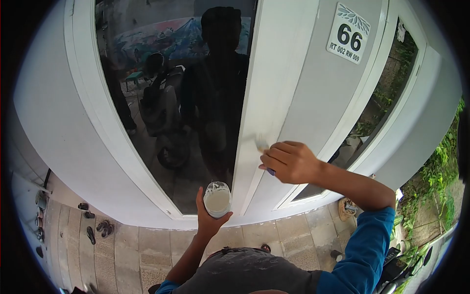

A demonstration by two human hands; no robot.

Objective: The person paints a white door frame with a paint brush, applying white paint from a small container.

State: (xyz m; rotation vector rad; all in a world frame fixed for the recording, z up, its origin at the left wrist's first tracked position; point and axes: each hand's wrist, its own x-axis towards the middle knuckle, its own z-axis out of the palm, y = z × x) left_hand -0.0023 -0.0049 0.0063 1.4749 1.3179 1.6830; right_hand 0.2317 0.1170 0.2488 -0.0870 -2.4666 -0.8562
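Observation:
My right hand [291, 161] is closed around the handle of a paintbrush [261, 142], whose bristles, a little blurred, are at the white window frame [274, 83]. A bit of purple handle shows below the fingers. Lower and to the left, my left hand [210, 220] grips a clear plastic cup [217, 200] of white paint, with white smears on its inner wall. The cup is in front of the lower corner of the dark glass pane [171, 122], which reflects a person and a motorbike.
A house number plate [349, 33] is fixed on the grey wall, with a narrow window [382, 93] beside it. Sandals [104, 228] lie on the tiled floor [161, 245] at left. Green plants [435, 171] grow at right, near a parked vehicle [394, 267].

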